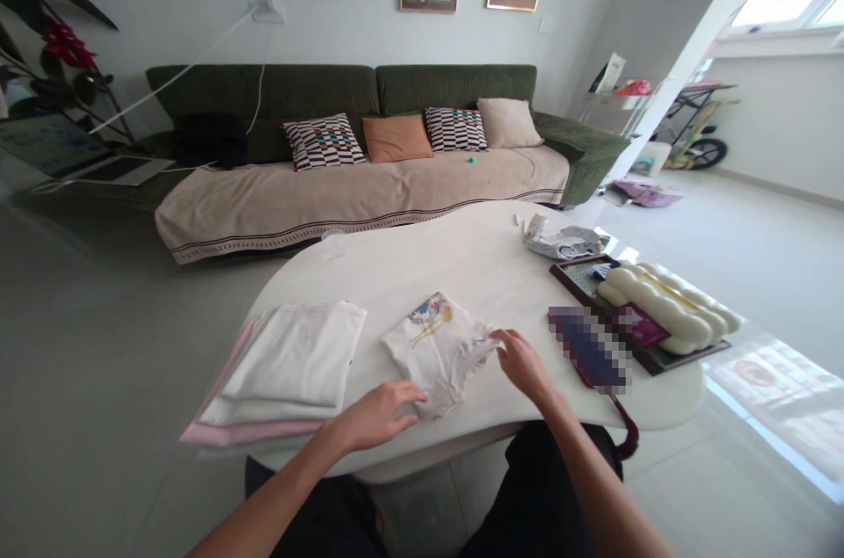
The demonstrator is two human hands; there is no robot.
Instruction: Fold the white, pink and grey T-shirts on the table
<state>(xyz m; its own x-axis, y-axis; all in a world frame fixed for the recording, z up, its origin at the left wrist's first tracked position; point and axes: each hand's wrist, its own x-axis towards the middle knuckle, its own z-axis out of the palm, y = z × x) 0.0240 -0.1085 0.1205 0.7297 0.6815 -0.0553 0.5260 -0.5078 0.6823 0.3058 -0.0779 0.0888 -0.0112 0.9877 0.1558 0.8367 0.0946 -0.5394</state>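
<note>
A small white garment [432, 347] with a colourful print and a ruffled edge lies on the white table in front of me, its print corner pointing away. My left hand [382, 416] is at its near left edge, thumb and fingers apart, fingertips touching or just beside the cloth. At the right, my right hand [522, 362] has its fingertips closed on the ruffled edge. A stack of folded white cloth [296, 356] rests to the left of my left hand, with a pink folded cloth [264, 433] at the bottom.
On the right of the table [462, 250] lie a blurred-out dark item [586, 347] with a strap and a dark tray [573, 281] carrying a puffy cream-coloured item [669, 303]. Crumpled packaging [567, 242] sits behind them. A green sofa [264, 101] with cushions stands beyond.
</note>
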